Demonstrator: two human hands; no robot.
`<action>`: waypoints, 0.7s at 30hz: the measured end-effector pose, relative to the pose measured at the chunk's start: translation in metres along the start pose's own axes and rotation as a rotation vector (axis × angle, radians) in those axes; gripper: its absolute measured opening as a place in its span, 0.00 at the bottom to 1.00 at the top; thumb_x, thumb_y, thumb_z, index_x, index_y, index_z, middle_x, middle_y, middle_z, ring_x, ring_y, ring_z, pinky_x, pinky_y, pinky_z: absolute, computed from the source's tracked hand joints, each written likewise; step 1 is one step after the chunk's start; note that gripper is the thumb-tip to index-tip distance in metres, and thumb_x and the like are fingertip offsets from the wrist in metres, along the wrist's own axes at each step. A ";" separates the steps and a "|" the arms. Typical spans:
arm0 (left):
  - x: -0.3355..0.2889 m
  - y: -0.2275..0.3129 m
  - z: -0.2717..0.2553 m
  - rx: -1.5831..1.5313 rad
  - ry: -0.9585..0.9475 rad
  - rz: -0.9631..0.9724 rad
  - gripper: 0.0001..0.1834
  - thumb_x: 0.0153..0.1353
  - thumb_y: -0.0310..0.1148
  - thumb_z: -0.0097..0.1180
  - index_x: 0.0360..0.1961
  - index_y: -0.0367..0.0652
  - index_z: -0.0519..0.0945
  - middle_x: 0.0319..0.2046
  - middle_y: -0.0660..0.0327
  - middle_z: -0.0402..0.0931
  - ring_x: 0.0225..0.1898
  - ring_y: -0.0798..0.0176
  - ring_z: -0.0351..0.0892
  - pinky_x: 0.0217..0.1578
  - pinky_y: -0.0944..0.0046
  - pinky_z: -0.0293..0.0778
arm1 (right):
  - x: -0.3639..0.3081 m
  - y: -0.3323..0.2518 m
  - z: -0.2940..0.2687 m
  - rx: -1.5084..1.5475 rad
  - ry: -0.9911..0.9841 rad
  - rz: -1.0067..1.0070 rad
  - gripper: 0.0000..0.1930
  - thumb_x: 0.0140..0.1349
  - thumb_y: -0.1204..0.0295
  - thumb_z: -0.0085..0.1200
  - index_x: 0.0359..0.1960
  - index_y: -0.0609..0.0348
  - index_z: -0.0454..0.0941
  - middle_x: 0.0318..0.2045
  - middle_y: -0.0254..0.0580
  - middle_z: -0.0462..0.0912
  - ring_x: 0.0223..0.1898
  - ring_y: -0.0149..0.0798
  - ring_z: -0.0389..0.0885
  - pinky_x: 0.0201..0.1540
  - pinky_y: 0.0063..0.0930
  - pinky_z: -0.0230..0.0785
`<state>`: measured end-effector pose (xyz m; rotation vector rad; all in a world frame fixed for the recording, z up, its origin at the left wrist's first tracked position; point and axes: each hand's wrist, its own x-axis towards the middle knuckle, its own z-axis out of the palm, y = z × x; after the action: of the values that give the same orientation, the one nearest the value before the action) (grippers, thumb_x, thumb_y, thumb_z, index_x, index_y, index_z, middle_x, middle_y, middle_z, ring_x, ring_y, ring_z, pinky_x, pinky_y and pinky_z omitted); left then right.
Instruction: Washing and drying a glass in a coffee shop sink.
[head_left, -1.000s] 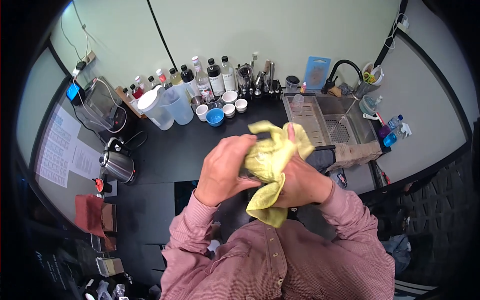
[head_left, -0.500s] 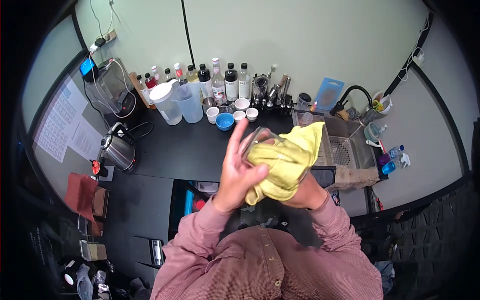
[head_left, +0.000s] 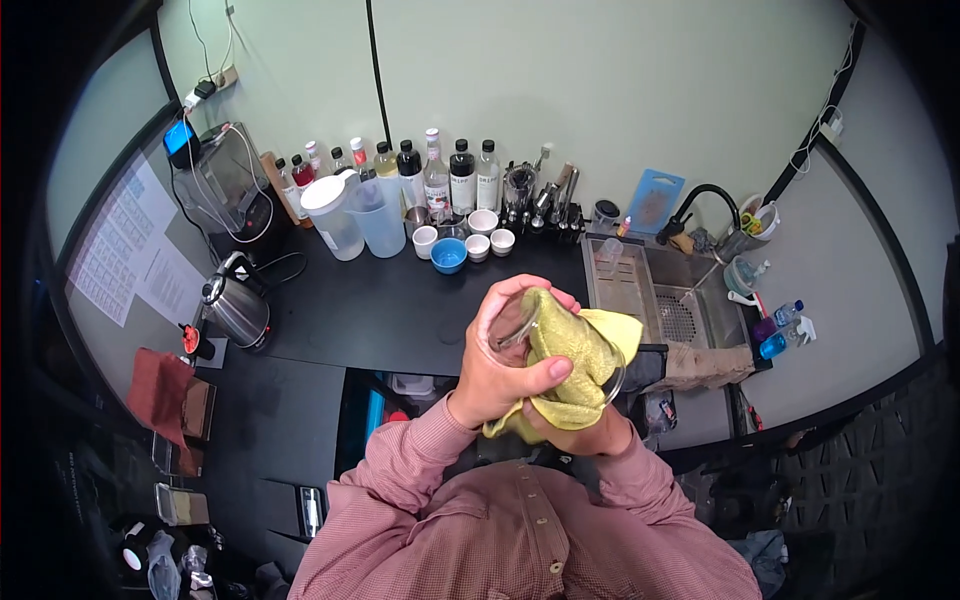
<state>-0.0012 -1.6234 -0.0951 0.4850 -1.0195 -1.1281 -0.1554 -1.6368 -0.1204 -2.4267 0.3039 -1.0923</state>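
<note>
A clear drinking glass (head_left: 512, 322) is tilted on its side above the counter's front edge. My left hand (head_left: 492, 372) is closed around it, with the thumb across the near side and the fingers over the far side. Bunched against the glass is a yellow cloth (head_left: 572, 345); part of it seems to show through the glass wall. My right hand (head_left: 582, 438) grips the cloth from below, its fingers mostly hidden by the folds. A curved glass edge shows at the cloth's right side.
Pitchers (head_left: 380, 225), bottles (head_left: 462, 180), small white cups and a blue bowl (head_left: 449, 255) line the back of the black counter (head_left: 330, 320). To the right is a metal sink (head_left: 690, 300) with a black faucet (head_left: 715, 190). An electric kettle (head_left: 238, 305) stands at left.
Both hands have come slightly lower with the glass and cloth. My left hand's fingers, stretched up before, now wrap around the glass. The glass has turned, and more of its side shows.
</note>
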 end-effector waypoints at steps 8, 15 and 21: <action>-0.009 -0.007 -0.012 0.054 -0.180 0.226 0.47 0.47 0.32 0.80 0.64 0.36 0.63 0.52 0.50 0.77 0.56 0.58 0.78 0.60 0.56 0.74 | 0.018 -0.017 -0.029 0.238 -0.231 0.174 0.26 0.53 0.66 0.70 0.56 0.54 0.79 0.57 0.43 0.79 0.59 0.50 0.77 0.61 0.47 0.68; -0.007 0.005 -0.003 0.152 -0.150 0.295 0.51 0.42 0.32 0.82 0.64 0.36 0.62 0.53 0.48 0.76 0.56 0.57 0.78 0.58 0.55 0.75 | -0.019 -0.026 0.000 1.076 0.179 0.578 0.38 0.64 0.56 0.64 0.71 0.59 0.63 0.67 0.44 0.71 0.68 0.44 0.70 0.71 0.41 0.63; -0.010 0.002 -0.012 0.758 -0.238 0.605 0.51 0.36 0.33 0.87 0.60 0.39 0.66 0.60 0.44 0.74 0.66 0.49 0.73 0.68 0.47 0.66 | -0.003 -0.008 0.002 1.301 0.466 0.588 0.26 0.80 0.56 0.38 0.69 0.63 0.64 0.66 0.46 0.72 0.67 0.43 0.73 0.70 0.39 0.65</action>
<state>0.0097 -1.6155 -0.1040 0.5827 -1.6688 -0.2295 -0.1553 -1.6283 -0.1198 -0.8571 0.2820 -1.0420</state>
